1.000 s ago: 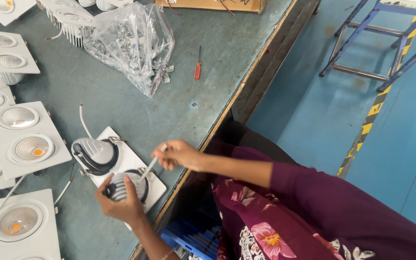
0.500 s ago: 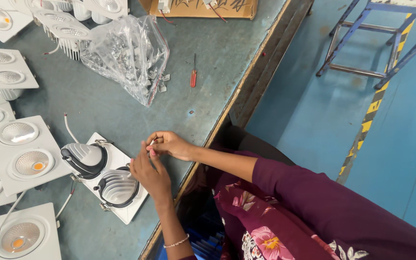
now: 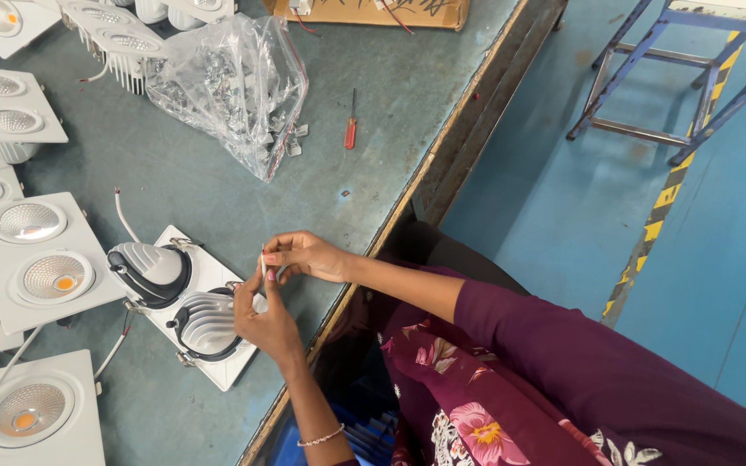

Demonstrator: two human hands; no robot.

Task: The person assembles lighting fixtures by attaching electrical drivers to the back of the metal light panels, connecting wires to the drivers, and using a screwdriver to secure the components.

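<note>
A white twin downlight plate lies face down near the table edge, with two ribbed grey heat sinks in black rings. My left hand, with a bracelet at the wrist, hovers just right of the nearer heat sink, fingers pointing up. My right hand, at the end of a purple sleeve, meets it from the right. Both sets of fingertips pinch a small metal part, too small to make out.
Several white downlight fixtures lie face up along the left of the grey table. A clear bag of metal parts and a red screwdriver lie farther back. The blue floor with a metal frame is on the right.
My left hand has lifted off the nearer heat sink and moved right. Both hands now meet fingertip to fingertip at the table edge. The view has shifted slightly.
</note>
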